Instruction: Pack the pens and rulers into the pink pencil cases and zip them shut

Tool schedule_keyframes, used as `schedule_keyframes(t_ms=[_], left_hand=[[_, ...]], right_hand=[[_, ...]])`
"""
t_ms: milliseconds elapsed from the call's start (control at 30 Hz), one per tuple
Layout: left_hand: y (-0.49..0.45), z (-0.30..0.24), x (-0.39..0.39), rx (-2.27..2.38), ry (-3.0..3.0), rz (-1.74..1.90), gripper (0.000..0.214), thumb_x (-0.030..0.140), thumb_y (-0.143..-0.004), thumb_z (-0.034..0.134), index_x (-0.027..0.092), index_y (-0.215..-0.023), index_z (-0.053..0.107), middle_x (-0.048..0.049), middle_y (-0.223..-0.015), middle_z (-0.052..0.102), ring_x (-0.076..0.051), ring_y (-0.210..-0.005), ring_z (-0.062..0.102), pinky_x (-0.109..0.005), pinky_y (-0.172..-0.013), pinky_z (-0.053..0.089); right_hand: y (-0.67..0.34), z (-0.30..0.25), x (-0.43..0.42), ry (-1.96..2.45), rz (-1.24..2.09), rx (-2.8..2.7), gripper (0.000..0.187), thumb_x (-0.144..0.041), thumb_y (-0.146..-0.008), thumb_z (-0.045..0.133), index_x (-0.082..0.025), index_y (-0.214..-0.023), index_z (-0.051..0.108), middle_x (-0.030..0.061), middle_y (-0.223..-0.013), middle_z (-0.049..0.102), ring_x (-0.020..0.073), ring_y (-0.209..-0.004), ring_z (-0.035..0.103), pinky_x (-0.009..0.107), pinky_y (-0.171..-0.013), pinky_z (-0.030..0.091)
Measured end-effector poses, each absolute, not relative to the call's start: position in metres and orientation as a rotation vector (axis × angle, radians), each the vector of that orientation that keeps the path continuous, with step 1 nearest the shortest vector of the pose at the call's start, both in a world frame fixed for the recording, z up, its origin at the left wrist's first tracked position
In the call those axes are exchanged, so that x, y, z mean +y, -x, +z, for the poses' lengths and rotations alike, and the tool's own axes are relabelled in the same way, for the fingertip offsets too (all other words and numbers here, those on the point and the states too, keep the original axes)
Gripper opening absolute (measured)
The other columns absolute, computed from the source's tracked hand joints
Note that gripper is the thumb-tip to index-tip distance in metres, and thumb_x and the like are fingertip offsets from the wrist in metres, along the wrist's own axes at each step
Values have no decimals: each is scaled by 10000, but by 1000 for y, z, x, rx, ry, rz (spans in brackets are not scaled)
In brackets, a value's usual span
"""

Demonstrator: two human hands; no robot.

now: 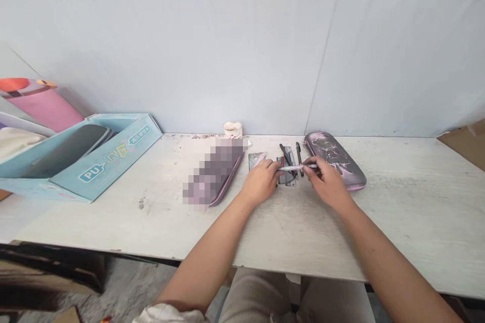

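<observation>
Head cam, status from my end. I had the right hand (328, 184) pinching a slim white pen with pink trim (297, 167), thumb and index closed on the barrel, the other fingers loosely curled. The pen lay roughly level, its far end pointing left, just beside the left fingers (273, 167). Those fingers were half curled, not spread wide, over a clear plastic ruler (254, 161) and a pale pink item (260, 160). The item was too small to identify, and I could not tell if the left hand had hold of anything.

Directly between the two sets of fingers, under the pen, sat a grey-tinted transparent ruler (287, 174). Just past it, beyond the right fingers, lay a slim black pen (299, 159), with a second dark pen (286, 155) on the ruler. Beyond and right of the right fingers was a purple hard pencil case with a bear print (335, 160). Left of the left fingers lay a pixelated case with a purple rim (214, 171). Farther out from the fingers stood a white paper cup (232, 129). Well left of them sat a pale blue cardboard box (94, 161). All of it was on a white tabletop (397, 202).
</observation>
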State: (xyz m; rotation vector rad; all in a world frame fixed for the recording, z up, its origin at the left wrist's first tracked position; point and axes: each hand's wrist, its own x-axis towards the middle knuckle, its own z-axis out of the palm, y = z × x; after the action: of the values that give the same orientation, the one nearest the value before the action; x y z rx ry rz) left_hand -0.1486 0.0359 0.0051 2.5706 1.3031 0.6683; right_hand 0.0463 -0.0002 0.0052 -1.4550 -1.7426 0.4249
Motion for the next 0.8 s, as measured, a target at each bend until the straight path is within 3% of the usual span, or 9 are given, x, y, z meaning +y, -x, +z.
schedule_keyframes(t_ms=[100,200,267,367,433,567,633,700,800], left_hand=[[148,5,36,1300,-2611,658,275,318,-903,345,193,-1018,561,-96,-926,575,-235,-945,530,-391,-904,406],[148,5,35,1305,-2655,638,268,308,-904,355,184,-1014,565,-91,-932,583,-230,-943,537,-381,-873,430],[148,6,34,1313,-2681,646,253,297,-903,367,184,-1012,566,-84,-950,589,-226,-972,538,-376,-877,434],[150,6,34,1328,-2701,691,252,291,-907,366,182,-1021,563,-82,-973,597,-224,-1032,529,-373,-891,434],[152,6,35,1331,-2703,721,263,294,-911,359,180,-1034,562,-86,-975,599,-223,-1051,527,-369,-888,439],[153,4,37,1318,-2711,744,267,301,-910,366,181,-1045,563,-87,-988,597,-223,-1077,518,-374,-909,431],[152,4,37,1315,-2715,734,264,301,-910,369,183,-1045,563,-84,-994,598,-227,-1082,515,-381,-922,422],[152,5,37,1316,-2717,725,267,298,-911,366,179,-1048,561,-84,-999,600,-230,-1086,511,-382,-927,418],[150,5,36,1312,-2720,726,272,301,-911,365,171,-1047,562,-85,-1007,601,-231,-1087,505,-373,-930,414]], right_hand=[[-46,6,0,1439,421,-1740,335,-451,-856,397,-197,-1028,531,69,-954,636,157,-671,568,278,-620,402],[-47,6,0,1570,417,-1707,367,-501,-865,352,-200,-886,561,25,-686,617,169,-607,546,275,-587,375],[-46,6,0,1578,400,-1707,365,-493,-870,344,-203,-808,557,18,-635,593,171,-604,538,275,-585,368],[-46,6,0,1427,445,-1678,297,-448,-851,405,-204,-945,546,53,-877,635,162,-679,564,273,-608,400],[-45,5,1,1381,508,-1638,351,-451,-832,440,-206,-1073,511,67,-959,629,157,-684,573,277,-604,420],[-44,4,1,1490,605,-1629,344,-490,-830,422,-202,-950,568,18,-682,616,154,-576,550,280,-562,418],[-44,3,2,1438,629,-1639,316,-464,-828,426,-207,-941,571,34,-768,629,150,-598,552,272,-547,423],[-45,2,3,1384,665,-1606,347,-443,-810,462,-223,-1070,528,42,-866,629,150,-623,557,264,-525,428],[-46,0,3,1448,676,-1562,357,-483,-809,462,-211,-1029,534,10,-692,601,151,-556,533,264,-505,406]])
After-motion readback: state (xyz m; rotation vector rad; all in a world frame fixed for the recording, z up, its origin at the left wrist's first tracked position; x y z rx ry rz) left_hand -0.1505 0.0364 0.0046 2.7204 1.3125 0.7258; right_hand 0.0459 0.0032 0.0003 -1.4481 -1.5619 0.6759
